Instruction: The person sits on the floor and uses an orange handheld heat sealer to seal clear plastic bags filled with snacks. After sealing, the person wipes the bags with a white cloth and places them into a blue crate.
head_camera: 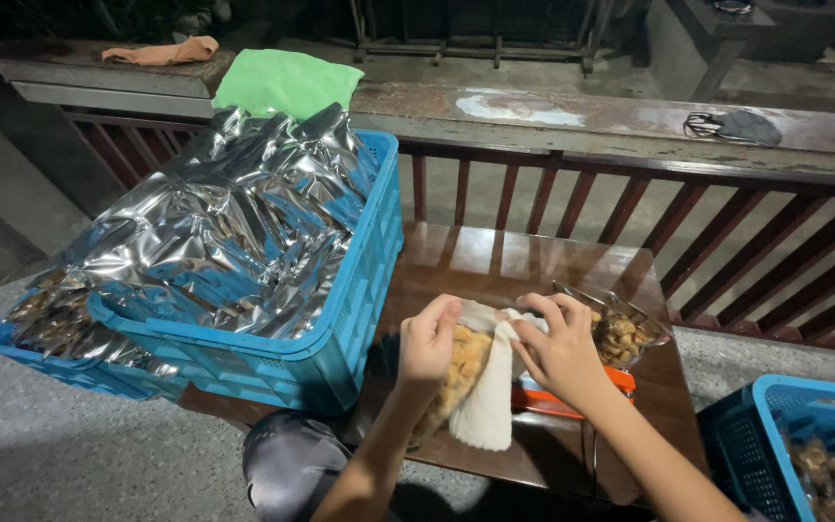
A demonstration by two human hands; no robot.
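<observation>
My left hand (pixel 427 338) and my right hand (pixel 561 350) both grip the top of a clear plastic bag (pixel 461 372) filled with pale brown snack pieces. The bag hangs over the front part of a dark wooden table (pixel 495 256). A white cloth or paper (pixel 490 406) hangs beside the bag under my right hand. Just right of my right hand a metal bowl (pixel 630 333) holds more of the brown pieces. It sits on an orange scale (pixel 572 396), which my hand partly hides.
A blue plastic crate (pixel 350 290) heaped with shiny silver foil bags stands on the table's left, atop another blue crate (pixel 41 353). A third blue crate (pixel 756 435) with packed snacks sits at lower right. Behind runs a red wooden railing (pixel 727 222) with a green cloth (pixel 287 82).
</observation>
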